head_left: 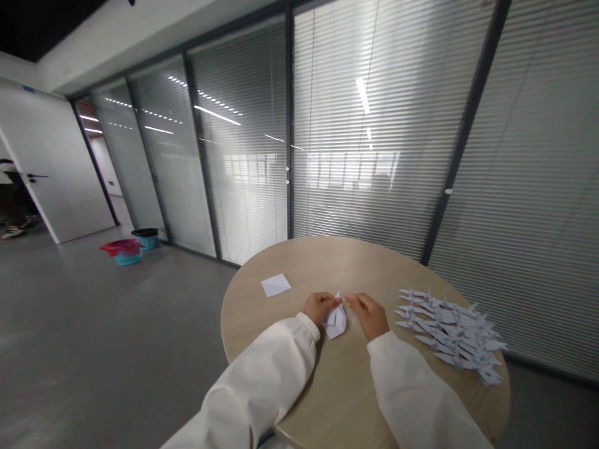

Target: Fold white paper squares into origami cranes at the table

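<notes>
A partly folded piece of white paper [335,324] is held just above the round wooden table [346,380]. My left hand [321,305] pinches its left side near the top, thumb and fingers closed on it. My right hand [369,312] is at the upper right edge of the paper, with thumb and index finger close together by its pointed tip; whether they grip it is too small to make out. A flat sheet of white paper [276,285] lies to the left of my hands. On the right are rows of several folded paper cranes [449,330].
Glass partitions with blinds [365,125] stand right behind the table. On the floor at the left are a bin with a red liner [122,249] and a bin with a black liner [147,237]. Farther left is a white door [60,168], and a person's shoe [13,232] shows at the edge.
</notes>
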A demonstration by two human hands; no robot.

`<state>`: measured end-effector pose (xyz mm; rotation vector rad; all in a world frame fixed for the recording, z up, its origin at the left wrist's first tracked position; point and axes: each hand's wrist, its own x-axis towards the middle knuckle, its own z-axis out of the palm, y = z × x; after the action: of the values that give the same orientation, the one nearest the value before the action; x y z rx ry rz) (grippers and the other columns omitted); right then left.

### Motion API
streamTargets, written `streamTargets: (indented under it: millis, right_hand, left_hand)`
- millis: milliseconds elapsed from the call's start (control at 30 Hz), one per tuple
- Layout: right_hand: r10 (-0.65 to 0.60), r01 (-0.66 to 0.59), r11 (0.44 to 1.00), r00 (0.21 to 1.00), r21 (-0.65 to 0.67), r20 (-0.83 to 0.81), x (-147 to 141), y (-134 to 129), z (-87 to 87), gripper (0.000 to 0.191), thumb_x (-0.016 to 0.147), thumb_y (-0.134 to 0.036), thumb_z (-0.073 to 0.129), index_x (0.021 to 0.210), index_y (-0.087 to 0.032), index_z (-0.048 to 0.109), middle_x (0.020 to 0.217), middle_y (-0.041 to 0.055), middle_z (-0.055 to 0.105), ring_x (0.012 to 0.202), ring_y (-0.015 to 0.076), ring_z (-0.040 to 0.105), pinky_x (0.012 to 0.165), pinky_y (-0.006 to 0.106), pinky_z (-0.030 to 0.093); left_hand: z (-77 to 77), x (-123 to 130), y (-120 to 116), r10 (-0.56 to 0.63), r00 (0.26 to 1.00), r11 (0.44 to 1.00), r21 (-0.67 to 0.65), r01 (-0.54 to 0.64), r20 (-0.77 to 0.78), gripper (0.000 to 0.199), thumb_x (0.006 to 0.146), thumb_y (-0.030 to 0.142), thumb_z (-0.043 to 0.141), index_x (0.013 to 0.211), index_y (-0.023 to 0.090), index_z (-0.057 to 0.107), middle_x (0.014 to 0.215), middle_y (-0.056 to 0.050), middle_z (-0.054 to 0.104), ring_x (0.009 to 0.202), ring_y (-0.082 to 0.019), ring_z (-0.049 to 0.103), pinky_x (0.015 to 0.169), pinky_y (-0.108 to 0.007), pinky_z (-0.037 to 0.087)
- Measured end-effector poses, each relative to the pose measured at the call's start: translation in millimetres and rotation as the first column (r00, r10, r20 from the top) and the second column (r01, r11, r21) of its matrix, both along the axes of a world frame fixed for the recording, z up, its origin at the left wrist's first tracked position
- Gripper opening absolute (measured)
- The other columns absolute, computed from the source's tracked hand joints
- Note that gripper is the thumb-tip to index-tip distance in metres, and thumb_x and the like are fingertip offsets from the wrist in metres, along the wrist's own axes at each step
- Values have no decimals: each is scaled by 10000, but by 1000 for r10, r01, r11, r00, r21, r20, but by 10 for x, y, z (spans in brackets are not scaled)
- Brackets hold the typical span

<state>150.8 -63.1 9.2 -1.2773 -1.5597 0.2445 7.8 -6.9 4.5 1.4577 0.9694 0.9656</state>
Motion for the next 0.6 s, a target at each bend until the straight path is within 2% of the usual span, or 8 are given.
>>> streamTargets:
  millis: [100, 233, 433, 600]
  right_hand:
    - [55, -73, 992, 983, -100, -176, 57, 57, -22, 320, 729, -425, 492, 844, -170, 647, 825, 65, 667, 757, 183, 599, 703, 287, 447]
    - [131, -173, 973, 959, -154, -250, 66, 81, -30, 289, 652, -417, 570, 745, -163, 669, 756, 61, 680, 706, 194, 603, 661, 297, 455]
    - [76, -121, 976, 968, -179, -241, 78, 73, -17, 253, 630, -396, 577, 671, -163, 666, 678, 37, 670, 666, 183, 593, 648, 282, 444]
    - [44, -91, 981, 965, -169, -260, 72, 70, -4, 256, 622, -397, 576, 651, -157, 658, 652, 37, 660, 648, 178, 582, 631, 273, 441]
  left_hand:
    - [-11, 13, -24, -75, 995, 992, 98, 81, -67, 423, 525, 490, 638, 641, 83, 652, 467, 20, 469, 439, -61, 344, 437, -199, 219]
    - [13, 10, -65, -128, 985, 986, 92, 139, -113, 466, 538, 536, 610, 626, 81, 648, 444, 27, 428, 423, -51, 298, 421, -202, 194]
    - [33, 10, -82, -229, 961, 971, 33, 237, -156, 484, 493, 541, 635, 630, 77, 653, 433, 30, 420, 413, -48, 282, 423, -209, 181]
    - [17, 0, -81, -256, 952, 964, 30, 265, -168, 481, 511, 544, 625, 623, 76, 647, 427, 30, 419, 408, -51, 290, 426, -214, 173]
